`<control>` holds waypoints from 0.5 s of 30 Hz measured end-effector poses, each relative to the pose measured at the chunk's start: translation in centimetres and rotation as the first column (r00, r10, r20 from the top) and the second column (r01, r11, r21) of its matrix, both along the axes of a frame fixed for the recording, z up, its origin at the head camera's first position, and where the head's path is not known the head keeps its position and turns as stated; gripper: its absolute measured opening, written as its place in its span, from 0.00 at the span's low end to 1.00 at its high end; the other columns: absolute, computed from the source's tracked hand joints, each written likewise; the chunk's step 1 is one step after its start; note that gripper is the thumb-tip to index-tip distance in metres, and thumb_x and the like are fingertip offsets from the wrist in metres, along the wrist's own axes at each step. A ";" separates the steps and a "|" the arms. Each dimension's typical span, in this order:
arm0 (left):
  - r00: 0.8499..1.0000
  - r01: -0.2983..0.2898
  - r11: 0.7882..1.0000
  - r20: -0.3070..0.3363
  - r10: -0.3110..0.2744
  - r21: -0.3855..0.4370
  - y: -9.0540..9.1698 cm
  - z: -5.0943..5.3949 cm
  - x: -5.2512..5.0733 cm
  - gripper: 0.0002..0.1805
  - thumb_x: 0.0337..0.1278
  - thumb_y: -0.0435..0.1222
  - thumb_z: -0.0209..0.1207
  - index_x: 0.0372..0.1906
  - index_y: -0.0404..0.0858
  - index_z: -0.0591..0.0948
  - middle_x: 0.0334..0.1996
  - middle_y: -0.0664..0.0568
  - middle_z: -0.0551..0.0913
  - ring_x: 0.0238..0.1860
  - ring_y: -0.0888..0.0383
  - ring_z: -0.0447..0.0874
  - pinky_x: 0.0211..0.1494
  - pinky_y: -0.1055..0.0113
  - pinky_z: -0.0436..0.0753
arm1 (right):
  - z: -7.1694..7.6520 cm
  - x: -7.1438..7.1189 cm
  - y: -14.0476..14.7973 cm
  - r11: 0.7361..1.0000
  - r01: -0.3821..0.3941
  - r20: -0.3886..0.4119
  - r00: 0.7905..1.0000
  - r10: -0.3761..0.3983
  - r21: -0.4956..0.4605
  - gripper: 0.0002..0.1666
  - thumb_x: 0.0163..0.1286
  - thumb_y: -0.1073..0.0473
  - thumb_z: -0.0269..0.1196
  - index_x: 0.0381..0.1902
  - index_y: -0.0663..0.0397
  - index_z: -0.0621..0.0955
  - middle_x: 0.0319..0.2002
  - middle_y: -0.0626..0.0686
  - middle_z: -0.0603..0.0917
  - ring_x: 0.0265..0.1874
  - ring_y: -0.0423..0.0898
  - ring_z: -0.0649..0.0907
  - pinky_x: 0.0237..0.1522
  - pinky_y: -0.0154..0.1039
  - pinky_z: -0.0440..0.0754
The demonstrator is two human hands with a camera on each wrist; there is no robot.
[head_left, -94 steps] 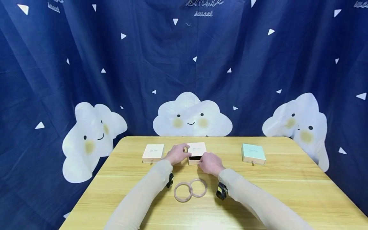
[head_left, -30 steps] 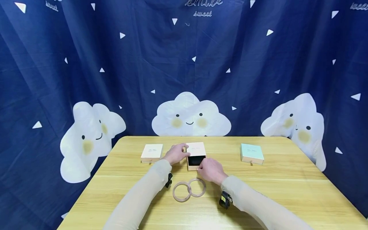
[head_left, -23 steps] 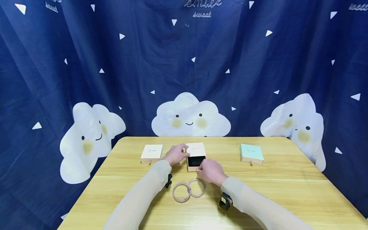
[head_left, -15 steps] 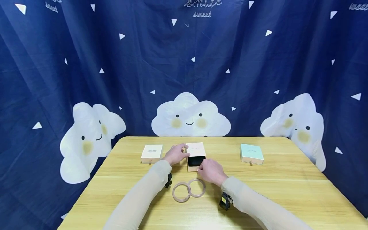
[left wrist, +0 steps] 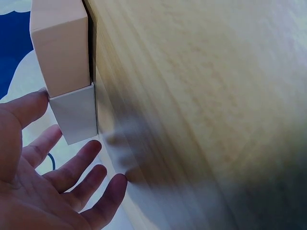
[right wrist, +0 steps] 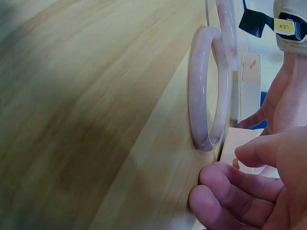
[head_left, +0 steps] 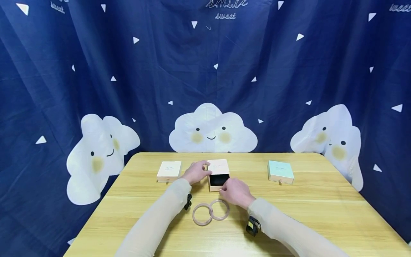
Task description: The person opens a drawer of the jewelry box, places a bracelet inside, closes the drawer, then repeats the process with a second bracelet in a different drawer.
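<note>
A small pale pink drawer box [head_left: 218, 167] stands at the back middle of the table, its drawer [head_left: 219, 180] pulled part way out and showing a black inside. My left hand [head_left: 196, 172] holds the box's outer sleeve at its left side; in the left wrist view the thumb [left wrist: 29, 108] touches it near the drawer opening. With thumb and forefinger, my right hand [head_left: 237, 192] pinches the ribbon pull tab [right wrist: 235, 163] on the drawer front. Two pale pinkish bangles, one left [head_left: 202, 214] and one right [head_left: 220, 210], lie overlapping nearer me.
A closed white-topped drawer box [head_left: 169, 171] sits left of my left hand. On the right is a closed mint-green drawer box [head_left: 280, 172]. Behind the wooden table [head_left: 321, 214] hangs a dark blue curtain [head_left: 154, 71] with clouds and triangles.
The drawer has slid out toward me with my right hand, from a narrow gap to about half out. Over the last half second it stays nearly still. The left hand has kept its place.
</note>
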State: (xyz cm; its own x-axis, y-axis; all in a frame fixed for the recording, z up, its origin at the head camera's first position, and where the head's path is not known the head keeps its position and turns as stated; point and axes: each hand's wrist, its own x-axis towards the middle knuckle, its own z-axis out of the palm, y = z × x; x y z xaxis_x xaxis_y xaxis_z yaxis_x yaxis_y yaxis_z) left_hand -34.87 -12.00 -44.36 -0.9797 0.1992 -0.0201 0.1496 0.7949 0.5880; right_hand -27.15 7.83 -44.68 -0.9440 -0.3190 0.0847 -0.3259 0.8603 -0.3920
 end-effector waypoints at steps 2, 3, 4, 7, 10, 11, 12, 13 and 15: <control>1.000 0.002 1.000 -0.001 -0.002 -0.002 0.0 -0.1 -0.1 0.26 0.65 0.49 0.62 0.65 0.47 0.77 0.53 0.46 0.82 0.53 0.49 0.77 0.55 0.48 0.78 | 0.0 0.1 0.0 1.000 -0.002 -0.005 1.000 0.002 0.000 0.26 0.64 0.53 0.64 0.06 0.41 0.75 0.05 0.37 0.66 0.13 0.40 0.69 0.17 0.37 0.62; 1.000 0.003 1.000 -0.002 -0.003 -0.001 0.0 -0.1 0.0 0.26 0.65 0.49 0.62 0.65 0.47 0.77 0.53 0.46 0.82 0.54 0.49 0.77 0.55 0.47 0.77 | 0.0 0.1 0.0 1.000 -0.003 -0.003 1.000 0.003 -0.002 0.26 0.64 0.53 0.64 0.05 0.41 0.74 0.05 0.37 0.65 0.13 0.40 0.68 0.17 0.37 0.61; 1.000 0.004 1.000 -0.002 -0.004 0.001 0.0 -0.1 0.0 0.26 0.65 0.49 0.62 0.65 0.47 0.77 0.53 0.46 0.82 0.55 0.48 0.77 0.55 0.47 0.77 | 0.0 0.2 0.0 1.000 -0.007 -0.005 1.000 0.007 0.000 0.26 0.64 0.53 0.65 0.06 0.41 0.74 0.05 0.37 0.65 0.13 0.40 0.68 0.17 0.37 0.61; 1.000 0.006 1.000 -0.005 -0.006 0.004 0.0 -0.1 0.0 0.26 0.65 0.49 0.63 0.65 0.47 0.78 0.53 0.46 0.82 0.56 0.47 0.77 0.56 0.45 0.77 | 0.0 0.3 0.1 1.000 -0.017 -0.010 1.000 0.017 0.012 0.22 0.62 0.54 0.66 0.08 0.40 0.78 0.08 0.36 0.70 0.14 0.40 0.69 0.18 0.37 0.62; 1.000 0.004 1.000 -0.005 -0.004 0.005 0.0 -0.2 0.0 0.25 0.65 0.49 0.62 0.65 0.48 0.78 0.53 0.47 0.82 0.55 0.48 0.77 0.55 0.46 0.77 | 0.1 0.6 0.2 0.999 -0.028 -0.007 1.000 0.028 0.020 0.16 0.62 0.53 0.68 0.13 0.40 0.83 0.13 0.37 0.77 0.16 0.40 0.72 0.19 0.37 0.66; 1.000 0.003 1.000 -0.005 -0.003 0.003 0.0 -0.2 -0.1 0.25 0.65 0.49 0.62 0.64 0.48 0.78 0.52 0.47 0.83 0.55 0.48 0.77 0.55 0.46 0.77 | 0.1 0.7 0.2 0.999 -0.029 -0.002 1.000 0.029 0.019 0.16 0.62 0.53 0.68 0.14 0.40 0.83 0.14 0.37 0.77 0.17 0.40 0.73 0.19 0.37 0.67; 1.000 0.003 1.000 -0.004 -0.003 0.003 0.0 -0.3 -0.1 0.25 0.65 0.49 0.63 0.64 0.48 0.78 0.52 0.47 0.82 0.54 0.49 0.77 0.54 0.47 0.77 | 0.2 0.8 0.2 0.999 -0.031 0.002 1.000 0.031 0.016 0.15 0.62 0.53 0.68 0.15 0.40 0.84 0.15 0.38 0.78 0.17 0.40 0.73 0.19 0.37 0.67; 1.000 0.003 1.000 -0.004 -0.003 0.003 0.0 -0.4 -0.2 0.25 0.65 0.49 0.63 0.64 0.48 0.78 0.52 0.48 0.83 0.53 0.49 0.77 0.54 0.47 0.78 | 0.2 0.9 0.2 0.999 -0.031 0.006 1.000 0.031 0.015 0.15 0.62 0.53 0.69 0.15 0.40 0.83 0.15 0.38 0.78 0.17 0.40 0.73 0.19 0.37 0.67; 1.000 0.002 1.000 -0.001 -0.002 0.007 -0.1 -0.5 -0.3 0.25 0.65 0.49 0.63 0.64 0.48 0.78 0.51 0.48 0.83 0.51 0.50 0.78 0.53 0.48 0.78 | 0.2 1.0 0.2 0.999 -0.032 0.016 0.999 0.031 0.014 0.15 0.61 0.52 0.69 0.15 0.39 0.83 0.15 0.38 0.78 0.17 0.40 0.72 0.19 0.36 0.66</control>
